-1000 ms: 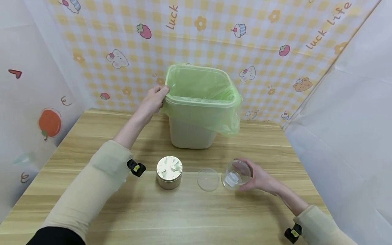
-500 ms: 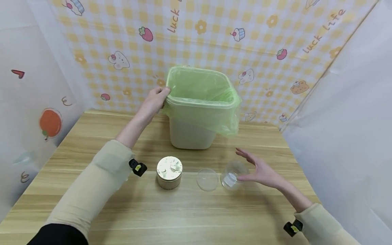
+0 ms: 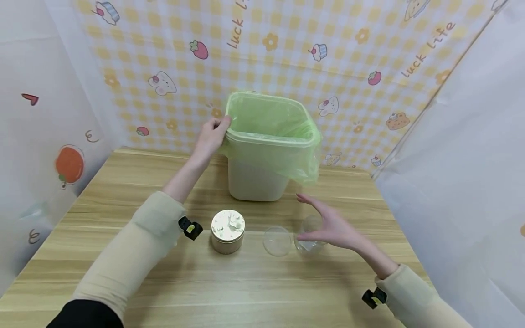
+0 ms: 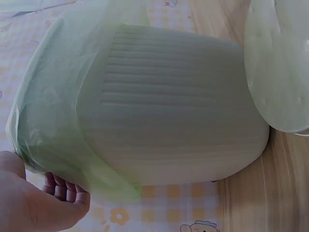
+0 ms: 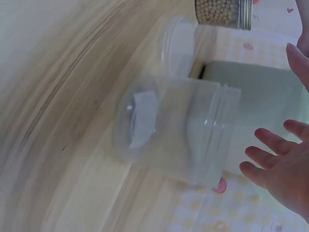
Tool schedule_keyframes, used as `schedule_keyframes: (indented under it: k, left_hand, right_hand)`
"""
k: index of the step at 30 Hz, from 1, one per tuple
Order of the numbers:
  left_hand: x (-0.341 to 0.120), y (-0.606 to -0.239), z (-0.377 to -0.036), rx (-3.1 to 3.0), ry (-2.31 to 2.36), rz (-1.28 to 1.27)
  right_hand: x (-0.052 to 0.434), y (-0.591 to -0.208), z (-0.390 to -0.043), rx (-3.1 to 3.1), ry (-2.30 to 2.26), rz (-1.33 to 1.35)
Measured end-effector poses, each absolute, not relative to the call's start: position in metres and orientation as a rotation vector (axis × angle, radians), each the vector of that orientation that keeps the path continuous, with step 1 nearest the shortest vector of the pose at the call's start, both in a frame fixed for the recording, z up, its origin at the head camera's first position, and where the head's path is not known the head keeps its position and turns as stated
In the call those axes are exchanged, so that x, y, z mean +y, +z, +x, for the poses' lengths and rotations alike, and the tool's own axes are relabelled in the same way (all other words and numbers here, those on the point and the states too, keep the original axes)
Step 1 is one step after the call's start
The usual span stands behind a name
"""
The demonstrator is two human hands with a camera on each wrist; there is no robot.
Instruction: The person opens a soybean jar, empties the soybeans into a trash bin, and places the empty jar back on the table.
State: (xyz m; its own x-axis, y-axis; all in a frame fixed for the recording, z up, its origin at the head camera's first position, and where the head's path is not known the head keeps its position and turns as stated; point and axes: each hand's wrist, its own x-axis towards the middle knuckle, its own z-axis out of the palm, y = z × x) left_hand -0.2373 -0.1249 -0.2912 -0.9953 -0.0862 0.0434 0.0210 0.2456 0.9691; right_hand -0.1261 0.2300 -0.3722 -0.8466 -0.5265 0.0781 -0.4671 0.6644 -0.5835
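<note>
My left hand (image 3: 212, 133) grips the near-left rim of a pale bin (image 3: 256, 175) lined with a green bag (image 3: 272, 136). In the left wrist view its fingers (image 4: 65, 191) curl under the bag's edge (image 4: 48, 121) against the ribbed bin (image 4: 178, 111). My right hand (image 3: 328, 224) hovers open with fingers spread just over an empty clear jar (image 3: 308, 236) that stands on the table. The right wrist view shows the clear jar (image 5: 178, 135) apart from my fingers (image 5: 275, 164). The jar's clear lid (image 3: 277, 240) lies flat to its left.
A closed jar of beans (image 3: 227, 231) with a pale lid stands left of the clear lid. The wooden table (image 3: 246, 291) is walled by patterned sheets at the back and sides. The bin sits at the table's far middle.
My right hand has let go of the clear jar, opened and lifted leftward above it. The jar stays on the table. My left hand keeps its hold on the bin.
</note>
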Motion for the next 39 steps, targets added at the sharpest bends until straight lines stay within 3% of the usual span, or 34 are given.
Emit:
schedule_keyframes:
  k: [16, 39]
  left_hand:
    - [-0.151, -0.295, -0.208, -2.462, -1.714, -0.012]
    - [-0.166, -0.349, -0.143, -2.711, -1.515, -0.302]
  right_hand:
    - [0.178, -0.377, -0.127, 2.690, -0.867, -0.933]
    - [0.121, -0.398, -0.132, 2.615, -0.854, -1.023]
